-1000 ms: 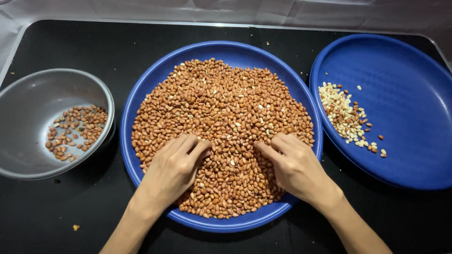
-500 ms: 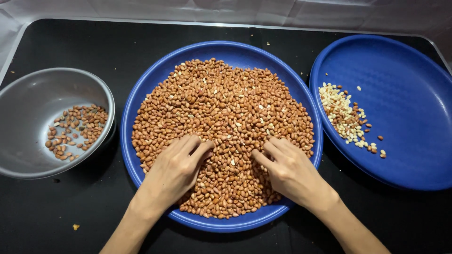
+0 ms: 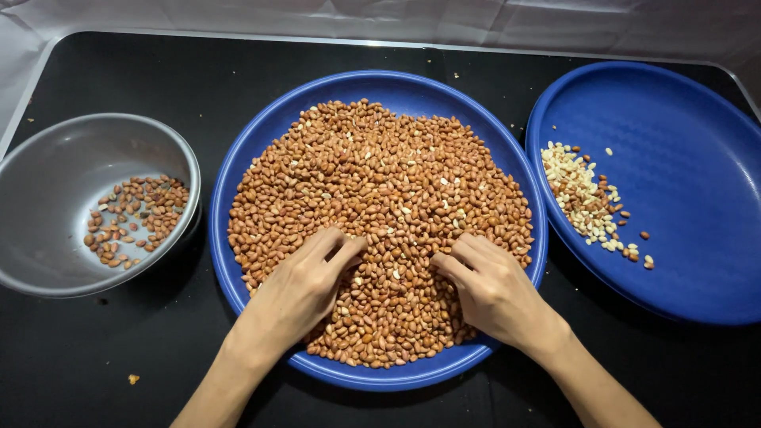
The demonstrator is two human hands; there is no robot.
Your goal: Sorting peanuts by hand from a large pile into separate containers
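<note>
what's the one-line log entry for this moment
left hand: on peanuts | right hand: on peanuts | middle blue plate: heaped | grey bowl: few | right blue plate: pale bits

- You are looking at a big blue plate [image 3: 261,150] full of red-brown peanuts [image 3: 372,206], with a few pale ones showing.
- Your left hand [image 3: 297,289] and right hand [image 3: 495,289] are lying on the brown heap.
- A grey bowl [image 3: 47,174] is holding more brown peanuts.
- A second blue plate [image 3: 682,182] is holding cream-white bits [image 3: 579,190].
- Everything is sitting on a black table [image 3: 103,71].
</note>
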